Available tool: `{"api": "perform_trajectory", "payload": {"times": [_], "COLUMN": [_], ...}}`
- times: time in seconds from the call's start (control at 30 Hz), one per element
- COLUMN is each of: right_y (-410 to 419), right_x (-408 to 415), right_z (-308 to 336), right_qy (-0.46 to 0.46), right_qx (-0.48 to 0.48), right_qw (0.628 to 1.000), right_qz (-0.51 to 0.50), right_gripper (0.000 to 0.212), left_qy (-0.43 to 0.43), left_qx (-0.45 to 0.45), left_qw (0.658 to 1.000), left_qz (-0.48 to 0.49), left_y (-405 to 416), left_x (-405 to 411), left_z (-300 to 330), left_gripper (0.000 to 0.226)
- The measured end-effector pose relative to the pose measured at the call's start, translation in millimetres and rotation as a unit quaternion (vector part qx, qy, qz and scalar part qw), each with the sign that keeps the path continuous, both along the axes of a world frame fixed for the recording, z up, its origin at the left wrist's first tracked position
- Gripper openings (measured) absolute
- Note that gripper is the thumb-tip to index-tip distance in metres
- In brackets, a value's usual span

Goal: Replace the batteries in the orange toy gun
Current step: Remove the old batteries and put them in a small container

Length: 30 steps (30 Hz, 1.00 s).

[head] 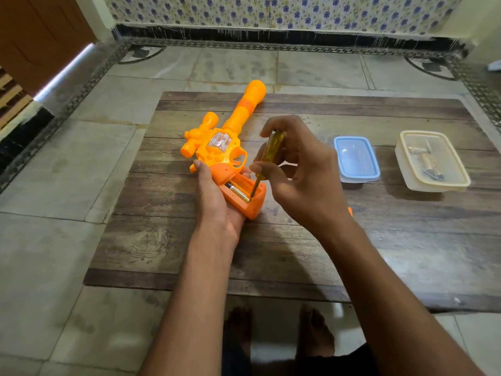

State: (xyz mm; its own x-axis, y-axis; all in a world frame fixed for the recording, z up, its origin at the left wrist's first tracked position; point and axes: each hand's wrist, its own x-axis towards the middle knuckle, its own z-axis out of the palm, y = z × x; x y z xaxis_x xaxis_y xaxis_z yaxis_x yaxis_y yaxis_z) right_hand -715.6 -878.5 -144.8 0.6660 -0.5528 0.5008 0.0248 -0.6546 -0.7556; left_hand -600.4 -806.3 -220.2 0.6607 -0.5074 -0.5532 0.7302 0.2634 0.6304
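Note:
The orange toy gun (pixel 217 147) lies on the wooden table (pixel 298 253), barrel pointing away. My left hand (pixel 217 202) grips its handle from below, thumb on the left side. The battery compartment (pixel 244 189) in the handle is uncovered, and a gold and black battery (pixel 238 193) lies inside. My right hand (pixel 298 172) holds a yellow-handled screwdriver (pixel 269 149) upright. Its tip reaches into the compartment beside the battery.
A blue-lidded plastic box (pixel 355 158) stands right of my right hand. Farther right is a cream plastic box (pixel 432 160) with small metal items inside. A small orange piece (pixel 350 211) shows behind my right wrist. Tiled floor surrounds the table; bare feet show below its near edge.

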Motion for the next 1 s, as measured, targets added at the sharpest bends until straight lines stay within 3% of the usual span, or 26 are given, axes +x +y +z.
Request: {"api": "perform_trajectory", "payload": {"times": [0.27,0.47,0.57,0.77,0.9,1.0], "right_y": [28,37,36,30,25,15], "right_x": [-12,-20,-17,-9,-6,-7], "right_z": [-12,-30,-26,-24,-20,-16], "right_qy": [-0.076,-0.184,-0.222,-0.238,-0.228,-0.161], "right_qx": [-0.069,0.066,0.127,0.146,0.083,0.019], "right_qw": [0.99,0.964,0.951,0.948,0.965,0.985], "right_qz": [-0.096,-0.18,-0.172,-0.151,-0.104,-0.065], "right_gripper": [0.03,0.04,0.044,0.038,0.049,0.05], "left_qy": [0.01,0.015,0.008,-0.003,-0.003,-0.006], "left_qx": [-0.001,0.024,0.025,0.035,0.038,0.03], "left_qw": [1.0,0.999,0.999,0.999,0.999,0.999], "left_qz": [0.026,0.036,0.04,0.032,0.024,0.025], "left_y": [-2,0,-1,-1,0,0], "left_x": [-5,-9,-11,-12,-12,-12], "left_z": [12,23,26,27,27,26], "left_gripper": [0.082,0.069,0.068,0.07,0.069,0.067]}}
